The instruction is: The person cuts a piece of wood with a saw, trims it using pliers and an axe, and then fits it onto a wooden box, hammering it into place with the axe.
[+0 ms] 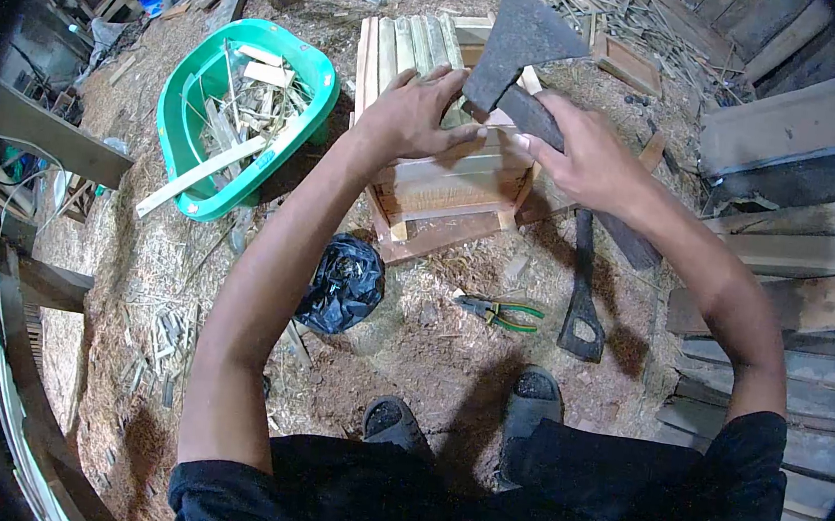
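Observation:
A slatted wooden crate (445, 188) stands on the ground ahead of me, pale slats (408, 44) across part of its top. My left hand (416, 115) rests over the near end of the slats, its fingers spread and its thumb stretched along the front edge. In my right hand (579, 150) is a hatchet (524, 45), gripped by the dark handle just below the head. The broad blade points up and away, while its blunt back is close to my left thumb. The handle's lower end runs down past my right wrist.
Pliers with green-yellow handles (500, 313) and a dark-handled tool (583, 297) lie before my feet. Left of the crate are a green basin (174, 127) of wood scraps and a black plastic bag (343, 285). Stacked boards (791, 246) line the right. Shavings cover the ground.

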Action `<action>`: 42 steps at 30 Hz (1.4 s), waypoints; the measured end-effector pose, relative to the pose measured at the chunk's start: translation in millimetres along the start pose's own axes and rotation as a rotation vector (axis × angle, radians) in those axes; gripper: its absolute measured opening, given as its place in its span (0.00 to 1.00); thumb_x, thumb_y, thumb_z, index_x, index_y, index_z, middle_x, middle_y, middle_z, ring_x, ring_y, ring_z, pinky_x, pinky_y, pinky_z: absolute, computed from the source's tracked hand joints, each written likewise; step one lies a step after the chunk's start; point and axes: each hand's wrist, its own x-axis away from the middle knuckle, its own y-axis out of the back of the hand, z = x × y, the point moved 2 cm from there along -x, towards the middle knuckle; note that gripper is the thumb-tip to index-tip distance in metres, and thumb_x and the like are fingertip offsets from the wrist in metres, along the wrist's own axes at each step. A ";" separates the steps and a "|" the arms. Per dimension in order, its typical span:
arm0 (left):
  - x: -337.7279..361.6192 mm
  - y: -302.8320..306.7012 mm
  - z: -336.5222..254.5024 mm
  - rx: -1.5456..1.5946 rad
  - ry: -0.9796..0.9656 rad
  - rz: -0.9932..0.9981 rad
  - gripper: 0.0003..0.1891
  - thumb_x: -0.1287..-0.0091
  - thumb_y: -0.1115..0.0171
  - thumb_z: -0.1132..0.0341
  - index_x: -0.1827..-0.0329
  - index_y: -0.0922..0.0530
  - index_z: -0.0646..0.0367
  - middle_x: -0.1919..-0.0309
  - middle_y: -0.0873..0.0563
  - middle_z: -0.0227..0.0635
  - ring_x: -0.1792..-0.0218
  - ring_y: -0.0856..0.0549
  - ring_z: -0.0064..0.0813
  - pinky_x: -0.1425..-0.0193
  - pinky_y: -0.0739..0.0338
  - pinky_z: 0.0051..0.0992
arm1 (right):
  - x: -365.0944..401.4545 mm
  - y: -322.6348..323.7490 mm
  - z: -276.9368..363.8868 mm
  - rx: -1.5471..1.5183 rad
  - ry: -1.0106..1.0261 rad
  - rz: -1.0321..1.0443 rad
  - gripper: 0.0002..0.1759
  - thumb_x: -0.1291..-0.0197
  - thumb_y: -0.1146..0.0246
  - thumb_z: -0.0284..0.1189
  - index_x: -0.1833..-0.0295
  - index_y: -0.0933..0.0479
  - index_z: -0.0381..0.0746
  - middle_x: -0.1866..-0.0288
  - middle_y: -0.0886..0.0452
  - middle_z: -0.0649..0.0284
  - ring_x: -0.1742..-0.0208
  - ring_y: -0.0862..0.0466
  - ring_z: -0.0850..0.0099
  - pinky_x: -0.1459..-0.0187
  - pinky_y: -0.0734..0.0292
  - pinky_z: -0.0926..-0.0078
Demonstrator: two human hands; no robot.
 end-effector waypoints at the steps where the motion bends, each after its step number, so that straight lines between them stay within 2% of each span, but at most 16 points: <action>1: -1.0 2.8 -1.0 0.016 0.002 0.032 0.39 0.35 0.43 0.34 0.33 0.31 0.58 0.39 0.22 0.54 0.35 0.24 0.50 0.25 0.40 0.47 | -0.1 -0.7 0.1 0.022 0.008 0.020 0.20 0.35 0.37 0.37 0.48 0.27 0.32 0.60 0.18 0.40 0.56 0.16 0.44 0.53 0.23 0.51; 3: -2.0 4.8 -3.2 0.017 0.018 0.073 0.39 0.35 0.43 0.35 0.33 0.31 0.58 0.38 0.23 0.53 0.35 0.24 0.50 0.25 0.40 0.47 | 0.3 -2.6 -0.8 0.065 0.022 0.059 0.19 0.35 0.37 0.37 0.49 0.27 0.32 0.60 0.18 0.40 0.56 0.16 0.44 0.54 0.23 0.51; 6: -1.0 3.1 -2.3 -0.009 0.035 0.070 0.39 0.35 0.42 0.35 0.32 0.32 0.57 0.37 0.23 0.50 0.34 0.25 0.49 0.24 0.41 0.47 | -0.8 1.6 0.6 -0.006 0.053 0.010 0.19 0.35 0.38 0.37 0.48 0.28 0.32 0.60 0.18 0.40 0.56 0.16 0.43 0.53 0.23 0.50; 9: -1.1 -0.8 0.0 0.001 0.008 0.040 0.39 0.36 0.41 0.36 0.32 0.32 0.56 0.37 0.23 0.48 0.34 0.25 0.48 0.24 0.41 0.47 | -4.1 5.2 1.5 0.011 0.042 -0.068 0.24 0.34 0.37 0.38 0.41 0.27 0.32 0.56 0.16 0.45 0.55 0.14 0.51 0.53 0.22 0.57; 12: -1.6 -4.2 2.8 -0.011 -0.008 0.013 0.39 0.36 0.42 0.34 0.34 0.32 0.56 0.38 0.22 0.48 0.34 0.25 0.47 0.25 0.41 0.48 | -1.7 1.9 4.4 0.155 -0.039 0.117 0.23 0.34 0.36 0.36 0.41 0.28 0.31 0.56 0.16 0.44 0.54 0.14 0.51 0.52 0.22 0.57; 14: 0.5 -10.0 4.6 -0.037 -0.041 -0.078 0.38 0.36 0.45 0.32 0.38 0.29 0.57 0.42 0.19 0.47 0.35 0.24 0.45 0.27 0.39 0.50 | -2.0 2.7 2.3 0.126 -0.012 0.098 0.23 0.34 0.37 0.35 0.41 0.28 0.31 0.56 0.16 0.44 0.54 0.14 0.52 0.52 0.22 0.58; 18: -0.9 -1.7 0.2 0.015 -0.010 0.059 0.39 0.35 0.46 0.32 0.35 0.30 0.56 0.38 0.21 0.47 0.32 0.26 0.43 0.26 0.40 0.51 | -4.3 10.6 4.6 0.000 -0.017 -0.004 0.23 0.34 0.37 0.36 0.42 0.28 0.31 0.58 0.16 0.45 0.56 0.14 0.53 0.55 0.22 0.60; 19: -1.0 -1.9 0.8 0.017 -0.002 0.059 0.38 0.35 0.46 0.32 0.34 0.31 0.55 0.37 0.22 0.47 0.31 0.27 0.43 0.26 0.40 0.51 | -6.2 9.1 0.3 0.011 0.053 -0.093 0.22 0.33 0.37 0.37 0.42 0.28 0.31 0.59 0.16 0.45 0.58 0.14 0.54 0.56 0.22 0.60; 22: 0.4 -0.2 -0.5 -0.010 0.010 0.076 0.40 0.35 0.47 0.32 0.30 0.34 0.54 0.32 0.26 0.46 0.28 0.30 0.42 0.24 0.43 0.51 | -4.4 10.5 6.5 0.034 0.088 -0.115 0.23 0.34 0.37 0.35 0.41 0.28 0.31 0.58 0.16 0.45 0.58 0.14 0.53 0.55 0.21 0.60; 25: 3.4 -8.4 1.2 -0.102 -0.030 0.008 0.41 0.35 0.44 0.33 0.30 0.33 0.56 0.30 0.29 0.45 0.25 0.35 0.42 0.22 0.45 0.50 | 1.9 2.5 6.6 -0.015 0.023 0.014 0.19 0.35 0.38 0.34 0.46 0.29 0.31 0.61 0.18 0.40 0.57 0.16 0.43 0.56 0.22 0.51; 26: 4.9 -12.8 3.3 -0.140 -0.049 -0.030 0.41 0.35 0.43 0.33 0.31 0.32 0.57 0.29 0.29 0.44 0.24 0.36 0.43 0.22 0.46 0.49 | 2.1 -1.4 2.4 0.007 0.051 -0.011 0.19 0.35 0.38 0.34 0.46 0.29 0.31 0.61 0.18 0.40 0.57 0.16 0.43 0.57 0.22 0.51; 29: 8.9 -6.2 -5.1 -0.200 -0.052 0.058 0.45 0.38 0.41 0.32 0.29 0.34 0.59 0.26 0.34 0.44 0.22 0.42 0.42 0.21 0.48 0.51 | 3.2 -6.9 -5.8 0.038 0.103 -0.072 0.19 0.34 0.38 0.35 0.47 0.29 0.31 0.62 0.18 0.41 0.59 0.16 0.43 0.57 0.22 0.51; 34: 7.3 -13.4 0.1 -0.283 -0.034 0.086 0.46 0.40 0.38 0.34 0.28 0.35 0.60 0.24 0.36 0.43 0.22 0.42 0.41 0.21 0.47 0.51 | -3.1 9.2 5.0 -0.020 0.052 -0.074 0.19 0.34 0.39 0.35 0.47 0.29 0.31 0.64 0.18 0.41 0.61 0.16 0.43 0.57 0.22 0.50; 37: 8.6 -12.4 -0.3 -0.294 -0.034 0.097 0.46 0.40 0.37 0.35 0.28 0.37 0.60 0.24 0.36 0.43 0.22 0.42 0.40 0.21 0.47 0.50 | -1.1 1.9 5.3 0.017 -0.029 0.059 0.19 0.34 0.39 0.35 0.47 0.29 0.31 0.63 0.17 0.40 0.60 0.16 0.42 0.57 0.22 0.51; 40: 8.8 -10.7 -2.2 -0.281 -0.037 0.093 0.46 0.40 0.37 0.36 0.27 0.38 0.60 0.24 0.37 0.43 0.22 0.42 0.39 0.21 0.47 0.50 | 1.3 -4.3 -2.3 0.079 0.112 -0.014 0.18 0.34 0.39 0.34 0.47 0.29 0.30 0.64 0.18 0.41 0.62 0.16 0.44 0.58 0.21 0.52; 42: 8.5 -10.6 -2.3 -0.269 -0.031 0.090 0.46 0.40 0.37 0.36 0.27 0.38 0.59 0.24 0.37 0.43 0.22 0.42 0.39 0.21 0.47 0.50 | 2.1 1.0 1.6 0.014 0.090 -0.075 0.17 0.34 0.39 0.33 0.48 0.28 0.30 0.64 0.18 0.42 0.63 0.16 0.44 0.60 0.22 0.53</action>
